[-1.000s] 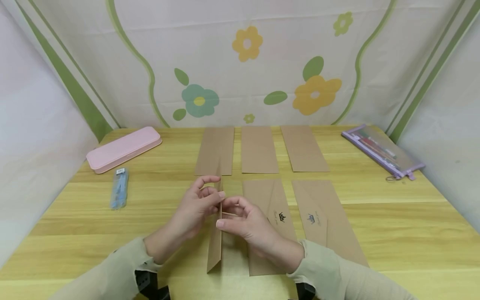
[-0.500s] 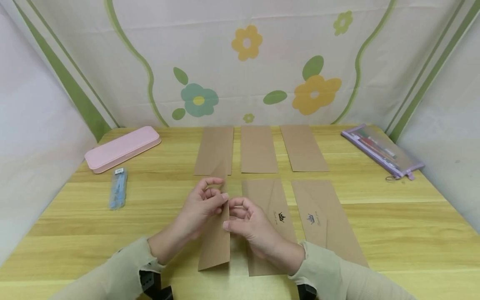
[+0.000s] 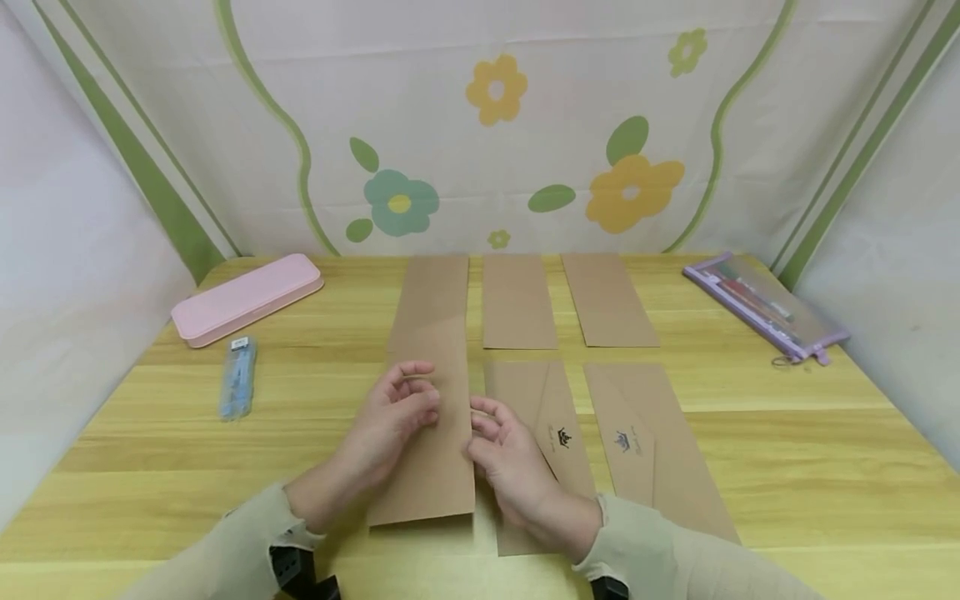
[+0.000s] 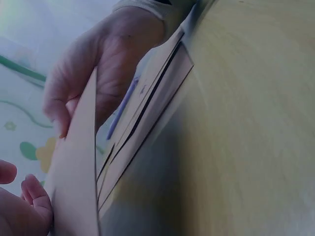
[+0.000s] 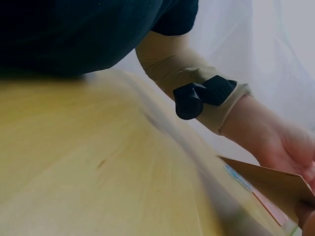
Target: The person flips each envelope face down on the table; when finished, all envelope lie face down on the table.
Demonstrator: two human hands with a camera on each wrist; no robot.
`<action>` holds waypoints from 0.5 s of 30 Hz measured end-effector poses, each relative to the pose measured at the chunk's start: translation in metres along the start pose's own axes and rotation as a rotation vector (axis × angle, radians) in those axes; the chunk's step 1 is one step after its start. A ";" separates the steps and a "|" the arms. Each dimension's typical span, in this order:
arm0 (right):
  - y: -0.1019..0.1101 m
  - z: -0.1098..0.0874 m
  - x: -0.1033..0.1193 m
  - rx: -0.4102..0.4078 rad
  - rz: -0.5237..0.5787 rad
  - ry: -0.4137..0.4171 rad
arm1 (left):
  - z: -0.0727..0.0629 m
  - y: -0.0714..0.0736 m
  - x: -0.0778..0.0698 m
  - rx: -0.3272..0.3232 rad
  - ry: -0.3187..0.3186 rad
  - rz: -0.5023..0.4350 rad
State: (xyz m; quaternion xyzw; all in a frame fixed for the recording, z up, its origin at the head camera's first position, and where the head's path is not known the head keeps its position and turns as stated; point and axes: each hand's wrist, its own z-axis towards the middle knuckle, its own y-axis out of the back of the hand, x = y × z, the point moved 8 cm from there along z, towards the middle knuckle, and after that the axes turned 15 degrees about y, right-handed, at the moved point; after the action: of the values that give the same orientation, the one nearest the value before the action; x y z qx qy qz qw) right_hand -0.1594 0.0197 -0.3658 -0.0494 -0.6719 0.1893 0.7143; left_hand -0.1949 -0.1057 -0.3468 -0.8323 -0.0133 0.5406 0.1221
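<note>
A plain brown kraft envelope [image 3: 450, 467] is held tilted above the table in the head view, its right edge raised. My right hand [image 3: 517, 471] pinches that edge, thumb in front and fingers behind, as the left wrist view also shows. Beside the envelope's left part is my left hand [image 3: 390, 425], fingers loosely curled, overlapping its face in the head view. Right of my hands lie two envelopes, a nearer one [image 3: 517, 400] partly under my right hand and another [image 3: 675, 433], both flap side up with a crown print.
Along the back lie brown envelopes: a left one [image 3: 431, 292] overlapped by the held envelope, a middle one [image 3: 517, 300] and a right one [image 3: 609, 300]. A pink case [image 3: 247, 296] and a small blue packet [image 3: 237, 379] lie left. A purple-edged pen pouch [image 3: 765, 304] lies right.
The envelope has turned from nearly edge-on to showing its broad plain face, its right edge swinging right with my right hand. My left fingers have come off that edge.
</note>
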 end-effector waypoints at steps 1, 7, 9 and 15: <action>0.000 0.000 0.000 -0.009 0.004 0.002 | -0.001 0.006 -0.002 -0.023 -0.012 -0.008; 0.003 0.002 0.001 -0.046 0.033 -0.005 | -0.008 0.049 -0.006 -0.215 -0.048 -0.004; 0.003 0.001 0.001 -0.049 0.048 -0.009 | -0.010 0.063 -0.005 -0.263 -0.035 -0.001; 0.002 0.000 -0.001 -0.053 0.094 -0.030 | -0.011 0.074 0.008 -0.199 0.055 0.014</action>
State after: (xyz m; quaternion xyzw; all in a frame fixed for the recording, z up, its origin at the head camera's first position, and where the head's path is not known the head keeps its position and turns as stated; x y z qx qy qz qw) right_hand -0.1597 0.0217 -0.3674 -0.0967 -0.6843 0.2057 0.6929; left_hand -0.1896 -0.1787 -0.3653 -0.8550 -0.0580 0.5142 0.0353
